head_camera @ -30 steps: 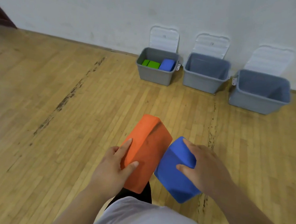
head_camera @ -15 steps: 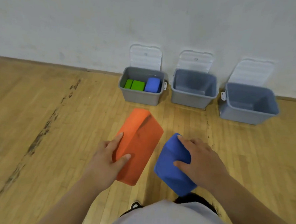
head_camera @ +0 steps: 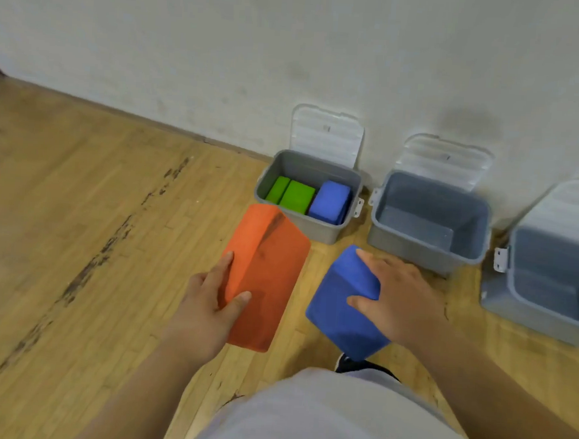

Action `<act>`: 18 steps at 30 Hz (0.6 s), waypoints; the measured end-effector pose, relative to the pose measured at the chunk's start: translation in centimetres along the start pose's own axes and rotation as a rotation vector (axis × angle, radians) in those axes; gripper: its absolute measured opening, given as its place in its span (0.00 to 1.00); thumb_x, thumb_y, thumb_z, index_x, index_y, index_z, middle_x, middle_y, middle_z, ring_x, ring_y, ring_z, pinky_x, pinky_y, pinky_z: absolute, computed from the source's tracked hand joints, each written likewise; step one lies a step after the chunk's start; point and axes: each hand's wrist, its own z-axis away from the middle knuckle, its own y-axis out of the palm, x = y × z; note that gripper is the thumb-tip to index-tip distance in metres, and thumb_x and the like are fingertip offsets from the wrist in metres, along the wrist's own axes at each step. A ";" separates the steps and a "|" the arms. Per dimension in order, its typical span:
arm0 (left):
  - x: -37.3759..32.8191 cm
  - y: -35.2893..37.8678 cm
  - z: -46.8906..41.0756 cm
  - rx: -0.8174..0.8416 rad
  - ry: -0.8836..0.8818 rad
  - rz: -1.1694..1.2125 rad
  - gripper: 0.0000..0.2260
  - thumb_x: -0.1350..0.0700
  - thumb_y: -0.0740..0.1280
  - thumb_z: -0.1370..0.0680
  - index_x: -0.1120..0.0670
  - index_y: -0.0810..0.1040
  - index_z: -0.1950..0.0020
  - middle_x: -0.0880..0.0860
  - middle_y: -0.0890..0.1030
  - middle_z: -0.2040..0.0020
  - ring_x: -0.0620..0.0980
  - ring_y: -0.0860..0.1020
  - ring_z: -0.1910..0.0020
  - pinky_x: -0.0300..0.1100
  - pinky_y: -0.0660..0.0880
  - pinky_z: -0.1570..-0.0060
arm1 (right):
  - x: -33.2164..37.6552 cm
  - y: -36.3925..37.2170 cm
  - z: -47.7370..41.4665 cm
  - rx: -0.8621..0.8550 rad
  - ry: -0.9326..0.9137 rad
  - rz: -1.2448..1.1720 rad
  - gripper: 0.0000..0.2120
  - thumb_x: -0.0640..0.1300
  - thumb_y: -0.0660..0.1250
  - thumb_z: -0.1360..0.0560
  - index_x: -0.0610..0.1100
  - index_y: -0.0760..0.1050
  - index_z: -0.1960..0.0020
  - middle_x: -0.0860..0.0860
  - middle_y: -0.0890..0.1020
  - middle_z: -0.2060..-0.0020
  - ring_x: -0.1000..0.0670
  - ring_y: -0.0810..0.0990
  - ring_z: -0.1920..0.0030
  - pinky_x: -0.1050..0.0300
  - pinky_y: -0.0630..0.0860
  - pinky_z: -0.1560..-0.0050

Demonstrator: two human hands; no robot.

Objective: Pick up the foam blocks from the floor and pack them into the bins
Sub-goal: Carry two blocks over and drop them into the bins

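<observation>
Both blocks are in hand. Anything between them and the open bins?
Nothing visible. The orange block in the left hand and the blue block in the right hand hang over bare floor, just short of the left bin, which holds three blocks, and the empty middle bin. Both stand open.

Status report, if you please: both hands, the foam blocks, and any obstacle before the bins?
Left hand grips orange block. Right hand grips blue block. Left bin partly filled. No obstacle seen before bins.
</observation>
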 end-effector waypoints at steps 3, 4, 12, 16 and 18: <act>-3.9 0.8 -4.4 -0.059 -0.032 0.023 0.33 0.39 0.66 0.20 0.33 0.53 0.19 0.46 0.65 0.37 0.48 0.72 0.41 0.44 0.69 0.44 | -2.0 -3.7 -6.8 0.037 -0.065 -0.006 0.41 0.62 0.71 0.26 0.56 0.58 0.19 0.53 0.71 0.27 0.45 0.70 0.29 0.47 0.68 0.29; -5.0 1.0 -6.1 -0.077 -0.039 0.034 0.33 0.40 0.66 0.20 0.33 0.53 0.19 0.46 0.65 0.37 0.48 0.72 0.41 0.44 0.69 0.44 | -2.5 -4.8 -9.1 0.040 -0.083 -0.010 0.41 0.62 0.71 0.26 0.55 0.58 0.19 0.53 0.71 0.27 0.44 0.70 0.29 0.47 0.68 0.30; -7.4 1.0 -19.4 -0.104 -0.127 0.067 0.33 0.42 0.68 0.20 0.34 0.55 0.19 0.48 0.67 0.37 0.45 0.72 0.42 0.44 0.69 0.41 | -3.7 -6.8 -25.6 0.102 -0.102 -0.077 0.39 0.61 0.71 0.25 0.56 0.58 0.19 0.53 0.68 0.30 0.48 0.70 0.32 0.54 0.69 0.35; -6.8 -0.2 -30.7 -0.030 -0.131 0.017 0.33 0.40 0.66 0.20 0.34 0.53 0.19 0.48 0.66 0.37 0.42 0.71 0.45 0.44 0.68 0.45 | -3.5 -4.8 -34.2 0.134 -0.045 -0.136 0.38 0.58 0.72 0.24 0.55 0.60 0.20 0.54 0.68 0.28 0.48 0.69 0.30 0.53 0.67 0.31; -6.4 -1.0 -38.4 -0.004 -0.107 -0.007 0.33 0.40 0.66 0.20 0.34 0.53 0.19 0.48 0.66 0.37 0.46 0.71 0.43 0.45 0.69 0.44 | -3.0 -3.8 -39.5 0.147 0.009 -0.156 0.37 0.58 0.72 0.24 0.54 0.61 0.20 0.54 0.68 0.28 0.48 0.68 0.29 0.53 0.66 0.31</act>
